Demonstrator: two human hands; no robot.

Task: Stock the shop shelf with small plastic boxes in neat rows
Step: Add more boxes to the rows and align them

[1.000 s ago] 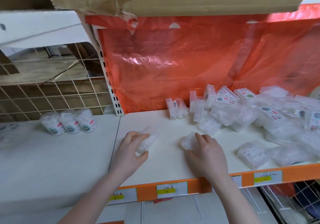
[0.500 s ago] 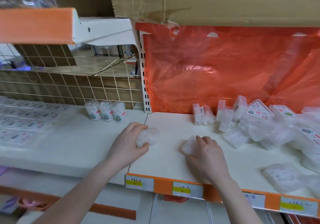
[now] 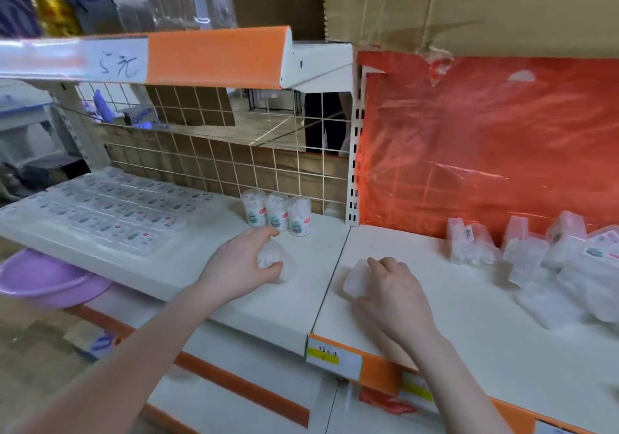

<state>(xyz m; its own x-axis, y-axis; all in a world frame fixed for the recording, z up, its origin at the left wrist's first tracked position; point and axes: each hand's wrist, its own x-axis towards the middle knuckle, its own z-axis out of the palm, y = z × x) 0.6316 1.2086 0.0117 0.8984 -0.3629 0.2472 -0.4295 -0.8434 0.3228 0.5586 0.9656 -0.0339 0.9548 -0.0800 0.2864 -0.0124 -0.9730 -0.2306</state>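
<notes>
My left hand point(image 3: 243, 264) grips a small clear plastic box point(image 3: 278, 262) over the left white shelf point(image 3: 187, 269), just in front of three upright clear tubs point(image 3: 277, 213). My right hand point(image 3: 392, 288) holds a second clear box point(image 3: 355, 279) low on the right white shelf point(image 3: 469, 326), close to the seam between the two shelves. A loose heap of the same clear boxes point(image 3: 549, 252) lies at the right, against the red plastic sheet point(image 3: 485, 145).
Flat rows of small labelled packs point(image 3: 110, 209) cover the left shelf's far part. A wire grid point(image 3: 234, 162) backs that shelf. An orange-edged upper shelf point(image 3: 214, 55) and cardboard boxes point(image 3: 469, 4) hang overhead. A purple basin point(image 3: 43, 279) sits below left.
My left hand has carried its box leftward, across the seam onto the left shelf near the three tubs. My view has swung left. The right hand stays on its box.
</notes>
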